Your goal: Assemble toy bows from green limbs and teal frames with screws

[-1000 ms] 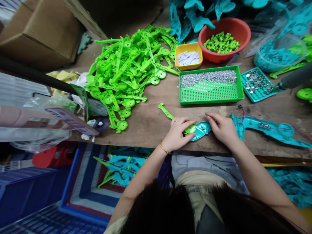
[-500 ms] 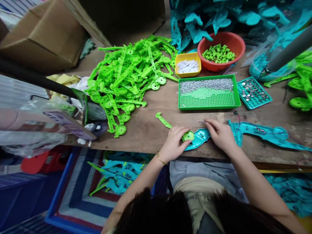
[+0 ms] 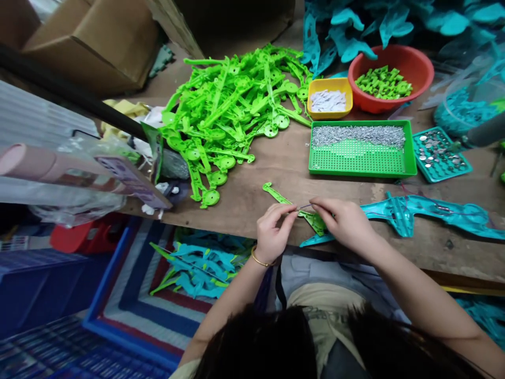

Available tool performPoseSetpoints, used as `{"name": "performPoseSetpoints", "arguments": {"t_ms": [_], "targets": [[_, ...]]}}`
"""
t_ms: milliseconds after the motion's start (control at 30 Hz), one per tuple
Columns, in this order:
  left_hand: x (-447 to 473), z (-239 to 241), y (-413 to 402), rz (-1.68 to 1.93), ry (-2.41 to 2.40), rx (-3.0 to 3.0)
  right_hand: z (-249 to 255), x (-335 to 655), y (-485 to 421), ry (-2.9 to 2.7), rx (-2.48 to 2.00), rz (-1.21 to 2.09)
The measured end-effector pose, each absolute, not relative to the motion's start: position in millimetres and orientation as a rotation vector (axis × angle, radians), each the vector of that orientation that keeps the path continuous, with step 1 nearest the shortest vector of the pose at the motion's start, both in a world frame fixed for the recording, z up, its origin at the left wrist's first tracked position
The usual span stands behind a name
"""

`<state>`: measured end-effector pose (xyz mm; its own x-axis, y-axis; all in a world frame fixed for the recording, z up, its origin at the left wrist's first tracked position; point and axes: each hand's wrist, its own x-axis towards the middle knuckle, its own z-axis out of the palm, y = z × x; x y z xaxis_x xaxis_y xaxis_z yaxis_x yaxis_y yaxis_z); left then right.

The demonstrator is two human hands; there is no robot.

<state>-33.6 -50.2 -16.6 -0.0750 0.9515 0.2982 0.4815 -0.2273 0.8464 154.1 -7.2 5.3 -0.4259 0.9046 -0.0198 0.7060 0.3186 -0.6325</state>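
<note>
My left hand (image 3: 273,231) and my right hand (image 3: 349,223) are close together over the front of the bench. Fingertips of both pinch a thin dark wire (image 3: 304,206), which spans the small gap between them. Under it lies a bright green plastic arm (image 3: 277,193), its wider end (image 3: 314,223) resting over a long teal plastic shell (image 3: 445,209). My right hand hides part of the shell, which reaches far to the right along the bench edge. Thin reddish wires run along the shell.
Behind my hands are a green tray (image 3: 361,172) of small metal screws or pins, a teal tray (image 3: 436,152) with round metal discs, a yellow box (image 3: 330,114) of white strips and a red bowl (image 3: 424,79). Green arms (image 3: 236,105) pile up left. A phone (image 3: 134,181) leans nearby.
My left hand has let go of the green arm's round end and now pinches the wire. My right hand has come left with the wire. The camera view has shifted left.
</note>
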Motion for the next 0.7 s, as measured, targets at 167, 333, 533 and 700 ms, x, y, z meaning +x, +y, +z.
{"name": "performPoseSetpoints", "arguments": {"t_ms": [167, 333, 533, 700], "targets": [[-44.9, -28.4, -55.6, 1.373, 1.569, 1.652, 0.6, 135.4, 0.7, -2.213, -1.341, 0.948], [-58.8, -37.2, -52.8, 1.332, 1.699, 1.594, 2.4, 126.2, 5.1, -2.179, -1.32, 1.141], [-76.7, -42.3, -31.5, 1.171, 1.797, 1.863, 7.4, 139.0, 17.9, -2.126, -1.401, 1.554], [-75.2, -48.0, -20.2, 1.024, 1.831, 2.006, 16.7, 130.9, 19.4, -2.288, -1.375, 1.415]]}}
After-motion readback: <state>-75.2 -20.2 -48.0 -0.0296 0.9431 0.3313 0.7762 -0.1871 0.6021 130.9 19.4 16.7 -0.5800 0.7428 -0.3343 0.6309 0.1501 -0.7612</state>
